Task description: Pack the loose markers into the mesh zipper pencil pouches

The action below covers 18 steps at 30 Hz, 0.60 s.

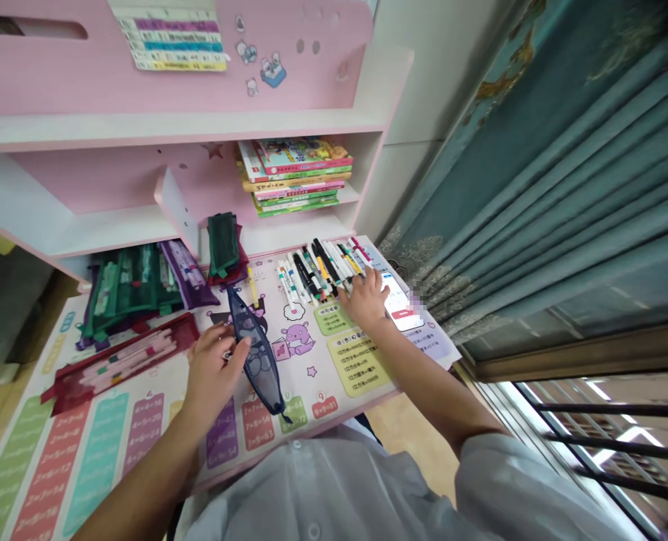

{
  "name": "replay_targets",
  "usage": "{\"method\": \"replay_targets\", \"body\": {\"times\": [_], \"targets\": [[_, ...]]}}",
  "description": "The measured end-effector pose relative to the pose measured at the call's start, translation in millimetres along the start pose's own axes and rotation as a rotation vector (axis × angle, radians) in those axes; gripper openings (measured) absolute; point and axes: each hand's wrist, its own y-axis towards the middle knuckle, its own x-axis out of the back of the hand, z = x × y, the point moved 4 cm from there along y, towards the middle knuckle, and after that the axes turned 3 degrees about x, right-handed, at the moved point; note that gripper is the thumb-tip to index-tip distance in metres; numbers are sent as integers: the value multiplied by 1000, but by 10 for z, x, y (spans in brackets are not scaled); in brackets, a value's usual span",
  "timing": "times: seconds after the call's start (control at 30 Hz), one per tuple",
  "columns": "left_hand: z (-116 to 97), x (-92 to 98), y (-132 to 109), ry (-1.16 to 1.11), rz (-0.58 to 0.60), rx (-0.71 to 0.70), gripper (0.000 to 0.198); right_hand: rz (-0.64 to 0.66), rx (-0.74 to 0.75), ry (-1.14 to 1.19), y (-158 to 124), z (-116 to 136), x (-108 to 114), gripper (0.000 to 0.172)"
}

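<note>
My left hand (213,372) grips the edge of a dark blue mesh pencil pouch (255,352) that lies open on the printed desk mat (113,428). My right hand (366,299) reaches to the far right of the desk, fingers curled over the near ends of a row of several marker pens (316,270). Whether a pen is pinched between those fingers is hidden. A phone with a lit screen (402,306) lies just right of that hand.
A red mesh pouch (120,362) full of pens lies at the left. Green and purple pouches (136,285) are piled under the pink shelf. Books (294,174) are stacked on the shelf. A teal curtain (564,173) hangs at the right.
</note>
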Motion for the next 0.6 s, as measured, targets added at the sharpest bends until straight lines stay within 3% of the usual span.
{"method": "replay_targets", "body": {"times": [0.17, 0.6], "targets": [[2, 7, 25, -2, 2, -1, 43, -50, 5, 39, -1, -43, 10, 35], [11, 32, 22, 2, 0, -15, 41, -40, -14, 143, 55, -51, -52, 48]]}}
